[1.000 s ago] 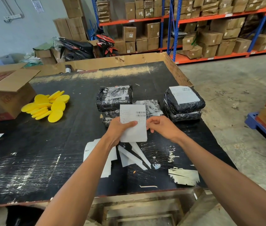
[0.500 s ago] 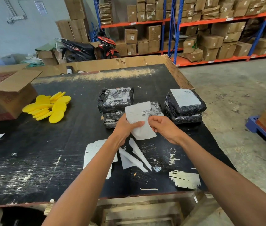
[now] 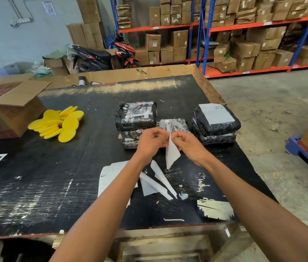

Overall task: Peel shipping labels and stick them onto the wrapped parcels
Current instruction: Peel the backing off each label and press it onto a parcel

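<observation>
White label (image 3: 171, 153) hangs above the black table (image 3: 36, 176), just in front of the wrapped parcels (image 3: 136, 115). The left hand (image 3: 152, 140) and right hand (image 3: 189, 143) each keep a tight grip on its top edge.

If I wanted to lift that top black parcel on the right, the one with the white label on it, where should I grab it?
Probably by its two short ends, coming down from above. The labelled parcel lies flat on another parcel, so nothing can slip underneath easily. Its wrapped sides bulge outward and look soft, offering fingers a hold. Its right side faces the open table edge, leaving room to reach in.
</observation>
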The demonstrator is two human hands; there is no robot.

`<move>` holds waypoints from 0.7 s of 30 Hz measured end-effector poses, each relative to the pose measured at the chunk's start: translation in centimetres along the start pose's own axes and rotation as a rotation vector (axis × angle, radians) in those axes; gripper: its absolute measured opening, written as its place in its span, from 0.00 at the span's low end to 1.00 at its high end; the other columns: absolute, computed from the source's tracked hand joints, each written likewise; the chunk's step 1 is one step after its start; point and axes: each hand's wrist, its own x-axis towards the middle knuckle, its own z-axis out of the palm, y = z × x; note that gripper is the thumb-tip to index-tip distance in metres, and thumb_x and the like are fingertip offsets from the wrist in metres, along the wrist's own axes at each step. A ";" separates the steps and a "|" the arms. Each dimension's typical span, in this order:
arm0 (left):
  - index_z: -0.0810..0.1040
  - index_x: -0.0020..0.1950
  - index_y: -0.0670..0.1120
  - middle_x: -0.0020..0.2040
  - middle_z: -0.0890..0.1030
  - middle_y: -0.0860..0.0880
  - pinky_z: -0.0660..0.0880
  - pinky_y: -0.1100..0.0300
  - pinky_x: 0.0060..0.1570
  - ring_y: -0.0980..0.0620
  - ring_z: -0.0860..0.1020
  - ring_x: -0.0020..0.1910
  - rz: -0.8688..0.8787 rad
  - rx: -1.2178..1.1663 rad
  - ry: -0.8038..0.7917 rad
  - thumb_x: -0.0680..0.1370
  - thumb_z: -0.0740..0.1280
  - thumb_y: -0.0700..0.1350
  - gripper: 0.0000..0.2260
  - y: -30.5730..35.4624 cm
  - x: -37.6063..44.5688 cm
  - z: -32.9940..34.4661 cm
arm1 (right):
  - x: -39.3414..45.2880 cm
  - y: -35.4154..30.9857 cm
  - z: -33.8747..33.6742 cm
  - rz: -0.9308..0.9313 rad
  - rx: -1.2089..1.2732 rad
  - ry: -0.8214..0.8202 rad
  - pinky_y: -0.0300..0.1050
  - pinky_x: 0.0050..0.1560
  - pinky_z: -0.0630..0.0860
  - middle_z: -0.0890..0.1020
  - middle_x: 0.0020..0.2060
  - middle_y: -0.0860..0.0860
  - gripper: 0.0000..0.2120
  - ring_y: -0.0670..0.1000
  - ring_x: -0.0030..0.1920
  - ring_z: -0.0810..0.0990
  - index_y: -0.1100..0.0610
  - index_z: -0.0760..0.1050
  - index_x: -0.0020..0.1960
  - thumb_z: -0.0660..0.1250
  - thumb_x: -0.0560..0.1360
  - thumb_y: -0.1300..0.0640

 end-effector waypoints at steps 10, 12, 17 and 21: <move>0.81 0.53 0.30 0.38 0.84 0.42 0.82 0.61 0.42 0.50 0.85 0.37 -0.049 -0.141 -0.028 0.78 0.69 0.34 0.07 0.7 -0.8 0.1 | 0.1 0.3 0.3 -0.018 -0.162 0.030 0.45 0.44 0.70 0.78 0.31 0.43 0.09 0.44 0.34 0.74 0.50 0.78 0.42 0.64 0.80 0.58; 0.81 0.51 0.32 0.38 0.84 0.41 0.82 0.60 0.42 0.49 0.85 0.37 -0.069 -0.135 0.013 0.78 0.68 0.32 0.05 0.8 -0.8 0.1 | 0.0 0.3 0.3 -0.022 -0.210 0.041 0.42 0.43 0.70 0.79 0.31 0.40 0.09 0.41 0.34 0.74 0.50 0.76 0.41 0.64 0.79 0.59; 0.83 0.43 0.40 0.37 0.84 0.43 0.83 0.57 0.42 0.48 0.85 0.38 -0.068 -0.076 0.169 0.76 0.69 0.33 0.05 0.5 -0.6 0.2 | -0.2 0.5 0.5 -0.019 -0.253 0.113 0.45 0.46 0.71 0.80 0.36 0.45 0.06 0.46 0.39 0.75 0.52 0.76 0.42 0.65 0.78 0.56; 0.83 0.41 0.42 0.36 0.84 0.44 0.84 0.56 0.43 0.51 0.84 0.37 -0.013 -0.016 0.222 0.75 0.70 0.35 0.05 -0.1 -0.5 0.2 | -0.1 0.7 0.6 0.004 -0.232 0.148 0.46 0.46 0.73 0.81 0.34 0.47 0.06 0.46 0.36 0.77 0.56 0.77 0.43 0.64 0.78 0.58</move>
